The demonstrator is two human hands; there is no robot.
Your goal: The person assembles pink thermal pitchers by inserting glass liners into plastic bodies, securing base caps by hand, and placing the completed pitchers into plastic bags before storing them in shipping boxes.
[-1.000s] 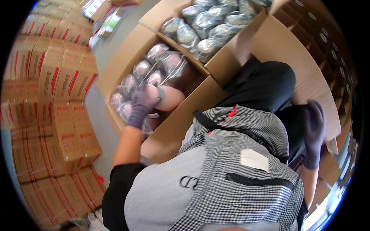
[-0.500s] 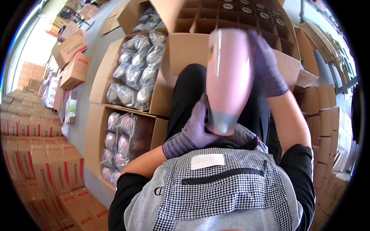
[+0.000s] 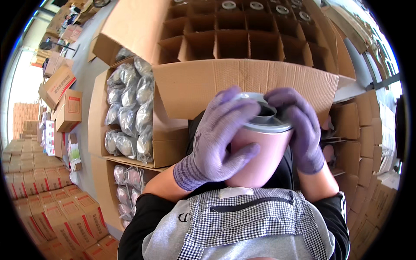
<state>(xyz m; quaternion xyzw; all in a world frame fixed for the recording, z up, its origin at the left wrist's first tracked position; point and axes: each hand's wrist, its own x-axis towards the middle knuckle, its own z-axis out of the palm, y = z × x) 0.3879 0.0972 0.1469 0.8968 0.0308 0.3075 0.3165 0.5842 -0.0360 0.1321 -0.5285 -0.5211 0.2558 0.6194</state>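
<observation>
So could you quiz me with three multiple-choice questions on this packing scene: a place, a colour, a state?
1. Where is the pink cylindrical tumbler?
A in a divider cell
B between both hands
C on the floor

2. What colour are the knit gloves on the left hand and right hand?
A purple
B yellow
C white

3. The nearest cells of the brown cardboard divider box are:
A empty
B full of bags
C taped shut

Answers:
1 B, both hands wrap it.
2 A, both gloves look purple.
3 A, the near rows show bare cardboard.
</observation>
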